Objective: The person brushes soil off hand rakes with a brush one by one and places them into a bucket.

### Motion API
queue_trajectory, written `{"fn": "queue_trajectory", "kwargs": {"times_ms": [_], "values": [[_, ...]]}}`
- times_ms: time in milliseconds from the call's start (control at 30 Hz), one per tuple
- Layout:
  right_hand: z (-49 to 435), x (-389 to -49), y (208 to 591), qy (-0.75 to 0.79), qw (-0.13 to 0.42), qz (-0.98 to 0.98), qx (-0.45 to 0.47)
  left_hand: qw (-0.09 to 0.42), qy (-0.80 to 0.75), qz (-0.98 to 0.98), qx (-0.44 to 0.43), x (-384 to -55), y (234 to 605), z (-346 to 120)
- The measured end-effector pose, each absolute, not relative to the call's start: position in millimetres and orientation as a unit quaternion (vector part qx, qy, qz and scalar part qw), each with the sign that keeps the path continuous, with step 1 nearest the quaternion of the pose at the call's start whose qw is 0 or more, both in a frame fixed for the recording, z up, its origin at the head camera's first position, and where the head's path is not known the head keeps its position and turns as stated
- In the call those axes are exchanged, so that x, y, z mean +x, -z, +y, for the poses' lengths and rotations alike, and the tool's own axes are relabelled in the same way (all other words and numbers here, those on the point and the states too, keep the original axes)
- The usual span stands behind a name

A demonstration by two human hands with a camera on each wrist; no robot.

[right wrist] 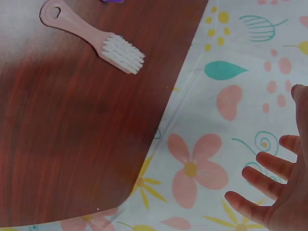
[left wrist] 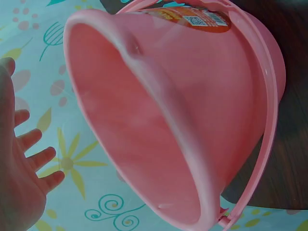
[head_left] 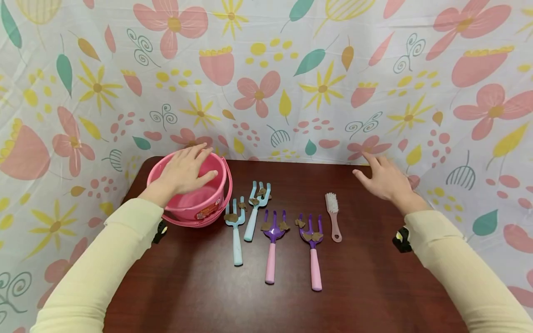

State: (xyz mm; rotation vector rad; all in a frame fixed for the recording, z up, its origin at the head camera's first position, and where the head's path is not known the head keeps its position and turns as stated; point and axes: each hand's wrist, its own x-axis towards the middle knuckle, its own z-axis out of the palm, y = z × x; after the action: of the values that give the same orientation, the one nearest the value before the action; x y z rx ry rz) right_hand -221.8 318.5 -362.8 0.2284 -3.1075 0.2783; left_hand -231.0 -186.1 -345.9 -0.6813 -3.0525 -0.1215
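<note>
My left hand (head_left: 185,172) hovers over the pink bucket (head_left: 200,215) at the table's back left, its fingers extended and holding nothing. In the left wrist view that hand (left wrist: 24,168) is apart from the bucket's rim (left wrist: 159,96). My right hand (head_left: 384,180) is held up at the right side, fingers spread, with nothing in it. Nearest to it lies a pink brush (head_left: 333,215) with white bristles. Two light blue hand forks (head_left: 237,243) (head_left: 251,222) and two purple forks with pink handles (head_left: 270,261) (head_left: 315,268) lie between, with brown bits on their tines.
All of it rests on a dark brown wooden table (head_left: 233,300). A white curtain (head_left: 266,55) printed with flowers hangs along the back and sides. The bucket's handle (head_left: 228,189) hangs down on its right side.
</note>
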Motion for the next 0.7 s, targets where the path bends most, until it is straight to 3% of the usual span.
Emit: {"fn": "queue_trajectory", "kwargs": {"times_ms": [700], "values": [[321,-208,406,-0.101,-0.034,-0.994,0.023,0.036,0.019,-0.964,-0.264,-216,361,-163]]}}
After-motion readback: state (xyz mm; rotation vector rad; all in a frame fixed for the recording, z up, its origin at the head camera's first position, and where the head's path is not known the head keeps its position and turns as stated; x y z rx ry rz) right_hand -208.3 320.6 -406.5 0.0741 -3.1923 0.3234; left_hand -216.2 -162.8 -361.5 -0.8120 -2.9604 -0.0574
